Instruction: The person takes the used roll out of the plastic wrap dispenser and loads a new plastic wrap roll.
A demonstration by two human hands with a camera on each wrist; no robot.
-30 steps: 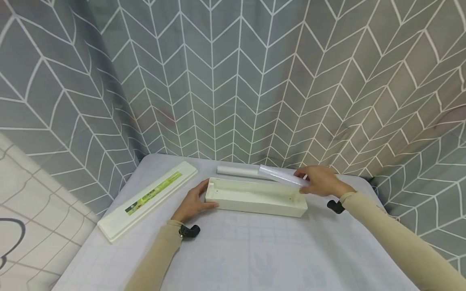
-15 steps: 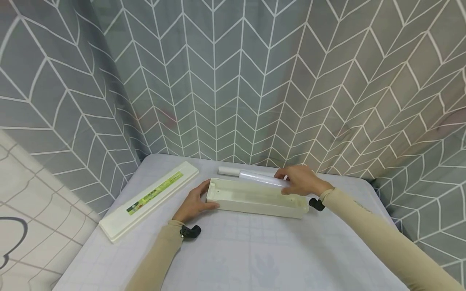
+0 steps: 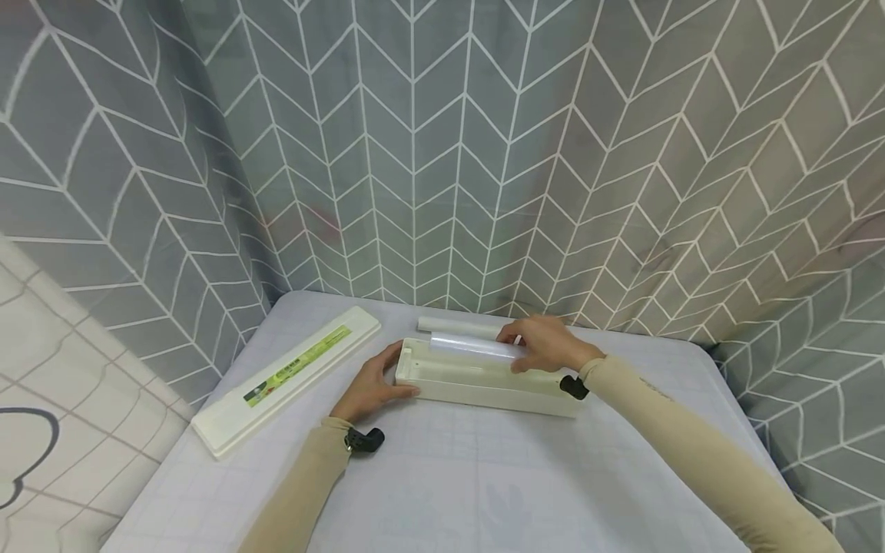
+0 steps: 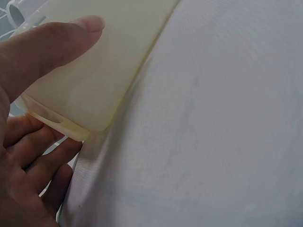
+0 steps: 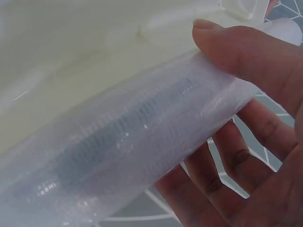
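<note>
A long cream plastic box (image 3: 484, 393), open at the top, lies across the middle of the table. My left hand (image 3: 366, 390) grips its left end, the thumb on the front wall and the fingers behind the end, as the left wrist view shows. With my right hand (image 3: 546, 344) I hold a roll of cling film (image 3: 470, 346) from above, thumb on the near side and fingers on the far side. In the right wrist view the shiny, see-through roll (image 5: 123, 127) lies lengthwise along the box's opening. Its right part is hidden under my hand in the head view.
A matching long lid (image 3: 283, 380) with a green label lies slantwise to the left. Behind the box is a white tube (image 3: 452, 324), partly hidden. A grey patterned curtain (image 3: 442, 153) hangs at the table's back edge, and a white cloth (image 3: 477, 476) covers the table.
My right hand has carried the cling film roll leftward, from the box's right end to over its opening, lining it up more with the box. My left hand stays on the box's left end.
</note>
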